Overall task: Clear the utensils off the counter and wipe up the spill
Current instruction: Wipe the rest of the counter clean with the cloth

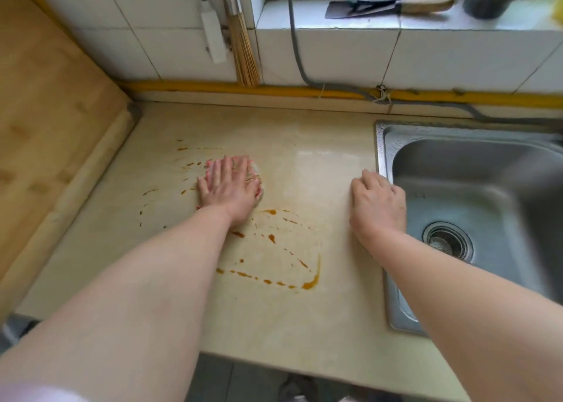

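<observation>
- A wooden board (45,127) stood far to the left of the sink (457,173), at the counter's (274,325) left end.
- The spill (310,283), an orange-brown liquid, lay on the counter left of the sink in smeared arcs and drops, its thickest streak nearest the sink's front corner.
- The left hand (230,188) was spread flat, fingers straight and together, pressing down on a pinkish cloth (256,170) in the far part of the spill, well left of the sink.
- A white box (213,33) and a bamboo brush (240,36) hung on the tiled wall, behind and left of the sink; the brush's label band (233,2) carried writing too blurred to read.
- A yellow pipe (243,88) ran along the foot of the wall, passing behind the sink.
- The right hand (377,206) rested on the counter just beside the sink's left rim, fingers loosely bent, with nothing seen in it.
- The steel sink showed its drain (447,243) on the basin floor.
- A cleaver (396,5) with a wooden handle lay on the window ledge behind the sink; no brand could be read.
</observation>
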`<state>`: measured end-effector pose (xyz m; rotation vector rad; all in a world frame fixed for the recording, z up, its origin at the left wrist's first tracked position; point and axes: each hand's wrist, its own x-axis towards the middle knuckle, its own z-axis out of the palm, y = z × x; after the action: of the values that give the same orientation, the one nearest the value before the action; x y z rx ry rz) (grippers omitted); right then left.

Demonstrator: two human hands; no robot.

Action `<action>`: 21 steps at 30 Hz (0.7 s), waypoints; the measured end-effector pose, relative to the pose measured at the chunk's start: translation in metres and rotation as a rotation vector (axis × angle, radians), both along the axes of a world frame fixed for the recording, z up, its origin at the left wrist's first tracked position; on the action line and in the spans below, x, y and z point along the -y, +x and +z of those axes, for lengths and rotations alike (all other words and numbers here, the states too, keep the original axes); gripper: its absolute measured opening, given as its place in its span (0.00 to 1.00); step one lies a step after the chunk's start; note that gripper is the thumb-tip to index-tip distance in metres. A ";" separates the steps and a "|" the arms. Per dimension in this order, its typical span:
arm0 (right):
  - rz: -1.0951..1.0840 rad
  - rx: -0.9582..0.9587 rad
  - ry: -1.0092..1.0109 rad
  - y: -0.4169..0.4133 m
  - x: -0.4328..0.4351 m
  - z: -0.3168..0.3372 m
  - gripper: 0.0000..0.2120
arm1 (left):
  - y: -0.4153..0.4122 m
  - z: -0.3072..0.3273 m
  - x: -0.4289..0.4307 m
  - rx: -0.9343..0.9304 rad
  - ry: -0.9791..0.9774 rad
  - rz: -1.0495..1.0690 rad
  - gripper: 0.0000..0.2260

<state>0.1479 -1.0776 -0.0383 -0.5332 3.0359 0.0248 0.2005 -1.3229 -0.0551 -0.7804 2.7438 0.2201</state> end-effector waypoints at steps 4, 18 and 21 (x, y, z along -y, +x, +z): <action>-0.031 0.009 0.011 0.020 -0.005 0.003 0.19 | 0.022 0.004 0.034 0.033 -0.017 0.119 0.28; -0.066 0.123 -0.254 0.035 -0.049 0.024 0.19 | -0.009 0.008 -0.150 0.030 0.097 -0.194 0.32; 0.020 0.175 -0.183 0.048 -0.059 0.020 0.17 | 0.009 0.008 -0.168 0.029 0.107 -0.293 0.33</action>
<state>0.1963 -1.0183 -0.0184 -0.5469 2.8776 -0.2864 0.2098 -1.1547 -0.0472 -0.3454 2.7484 0.2880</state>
